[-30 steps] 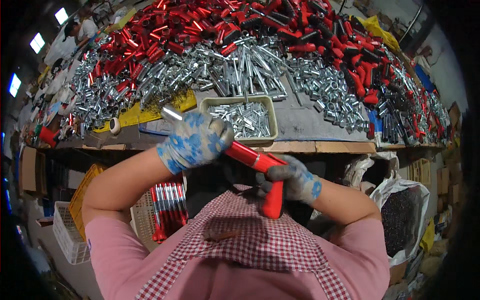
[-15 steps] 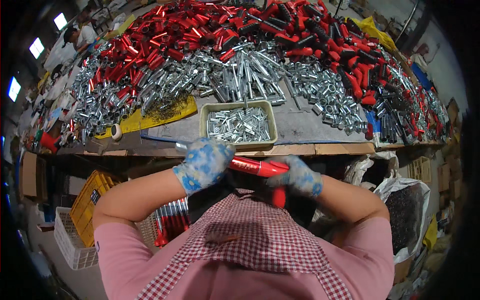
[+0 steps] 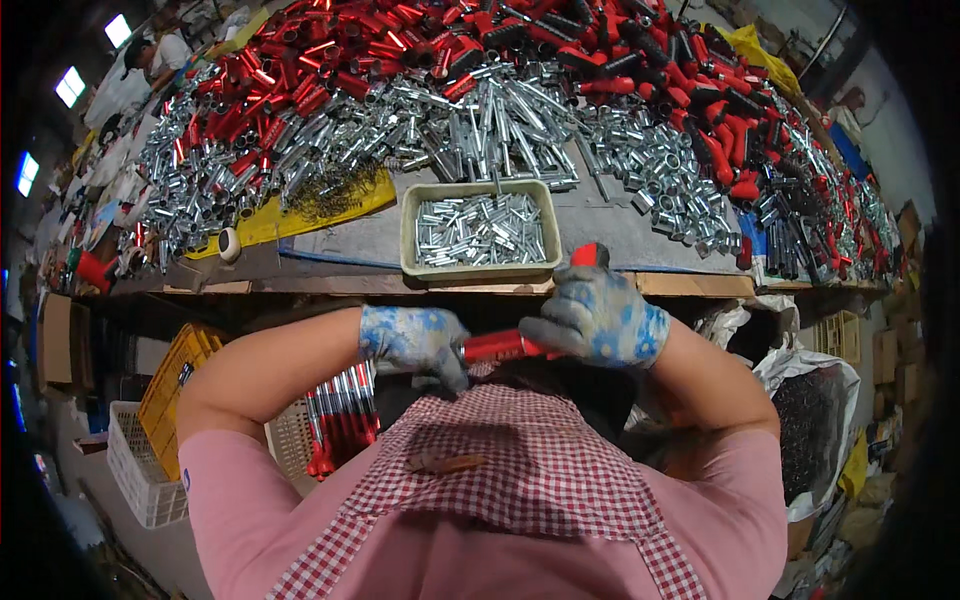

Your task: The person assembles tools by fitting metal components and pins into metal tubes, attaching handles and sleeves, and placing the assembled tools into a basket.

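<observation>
A tool with a red metal tube [image 3: 492, 346] and a red pistol-style grip lies sideways between my hands, in front of the bench edge. My left hand [image 3: 415, 340], in a blue-and-white patterned glove, is closed round the tube's left end. My right hand [image 3: 598, 312], gloved alike with grey fingertips, is wrapped round the grip, whose red end [image 3: 586, 255] sticks out above the fingers. Just beyond the hands, a cream tray [image 3: 410, 225] holds many short metal pins [image 3: 478, 230]. What the tube's left end carries is hidden by my left glove.
Heaped on the bench are red tubes [image 3: 330, 55], red-and-black handles [image 3: 640, 75] and silver metal parts [image 3: 500, 125]. A yellow sheet [image 3: 270, 225] bears small dark springs. Finished-looking red-and-silver tools [image 3: 342, 405] stand low at left, near a white crate [image 3: 140, 475]. White sacks [image 3: 825, 400] stand at right.
The tool has turned over: its grip pointed down toward me and now points up toward the bench. My right hand has shifted up and re-gripped; my left hand has moved slightly lower.
</observation>
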Motion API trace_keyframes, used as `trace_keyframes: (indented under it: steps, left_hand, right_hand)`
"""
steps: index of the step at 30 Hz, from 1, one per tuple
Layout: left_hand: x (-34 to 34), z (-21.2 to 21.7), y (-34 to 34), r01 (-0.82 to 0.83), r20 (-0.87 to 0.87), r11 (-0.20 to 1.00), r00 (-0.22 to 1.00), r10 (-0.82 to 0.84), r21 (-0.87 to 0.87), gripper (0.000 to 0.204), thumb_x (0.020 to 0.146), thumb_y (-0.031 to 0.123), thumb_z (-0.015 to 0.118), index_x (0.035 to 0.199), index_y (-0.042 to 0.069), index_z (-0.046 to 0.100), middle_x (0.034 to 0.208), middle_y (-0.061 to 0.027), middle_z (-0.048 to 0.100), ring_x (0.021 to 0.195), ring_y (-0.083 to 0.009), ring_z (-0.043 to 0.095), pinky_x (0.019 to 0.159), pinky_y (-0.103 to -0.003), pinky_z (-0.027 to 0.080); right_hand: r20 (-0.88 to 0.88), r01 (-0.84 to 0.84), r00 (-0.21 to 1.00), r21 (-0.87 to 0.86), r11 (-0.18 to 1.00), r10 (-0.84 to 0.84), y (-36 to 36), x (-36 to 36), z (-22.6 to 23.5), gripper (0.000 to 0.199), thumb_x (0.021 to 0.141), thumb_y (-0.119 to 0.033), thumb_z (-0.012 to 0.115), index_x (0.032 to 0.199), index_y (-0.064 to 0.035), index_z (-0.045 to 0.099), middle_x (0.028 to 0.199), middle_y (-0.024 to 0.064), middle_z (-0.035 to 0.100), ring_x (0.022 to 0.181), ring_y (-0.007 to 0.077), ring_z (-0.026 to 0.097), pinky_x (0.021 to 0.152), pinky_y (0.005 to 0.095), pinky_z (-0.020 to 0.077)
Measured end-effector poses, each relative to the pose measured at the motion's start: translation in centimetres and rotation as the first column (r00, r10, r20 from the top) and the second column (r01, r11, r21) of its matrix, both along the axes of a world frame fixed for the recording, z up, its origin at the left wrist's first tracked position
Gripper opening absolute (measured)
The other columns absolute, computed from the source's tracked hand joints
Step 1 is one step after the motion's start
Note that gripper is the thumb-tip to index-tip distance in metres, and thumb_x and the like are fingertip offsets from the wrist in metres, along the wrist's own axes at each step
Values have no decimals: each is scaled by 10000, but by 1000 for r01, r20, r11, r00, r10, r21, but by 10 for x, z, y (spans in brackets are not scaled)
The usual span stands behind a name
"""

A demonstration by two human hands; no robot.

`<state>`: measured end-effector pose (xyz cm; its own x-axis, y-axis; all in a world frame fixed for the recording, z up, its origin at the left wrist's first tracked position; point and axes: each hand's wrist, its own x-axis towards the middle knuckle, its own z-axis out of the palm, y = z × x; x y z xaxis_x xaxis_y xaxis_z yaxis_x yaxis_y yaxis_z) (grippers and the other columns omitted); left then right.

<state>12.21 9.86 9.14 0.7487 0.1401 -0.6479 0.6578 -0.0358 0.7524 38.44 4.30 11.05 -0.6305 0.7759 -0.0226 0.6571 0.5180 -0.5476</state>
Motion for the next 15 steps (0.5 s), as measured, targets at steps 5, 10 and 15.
trace_keyframes:
  steps: [5,10,15]
  left_hand:
    - [-1,9,-4,119,-140,303,989,49,946,229,685,268,718,851,119,662,747,-121,668,678,-323,664,630,-466,521]
    - [-25,13,16,-39,44,-46,993,113,998,158,654,212,714,784,145,655,754,-80,662,745,-298,657,721,-439,508]
    - [-43,11,43,-864,919,-360,245,310,352,524,771,137,659,1267,37,526,1059,-149,616,896,-328,630,845,-426,497]
  right_hand:
    - [-346,32,888,-611,791,-303,-16,-6,-28,566,759,-199,744,1273,-36,569,986,103,678,886,205,654,842,314,505]
    - [-419,-115,783,-824,555,-459,-1,-33,-8,579,790,-162,729,1314,-18,530,1001,29,640,927,116,597,857,277,481]
    - [-457,32,867,-343,939,-196,1,-82,3,871,737,-241,748,1437,23,302,1052,182,615,968,301,628,873,377,494]
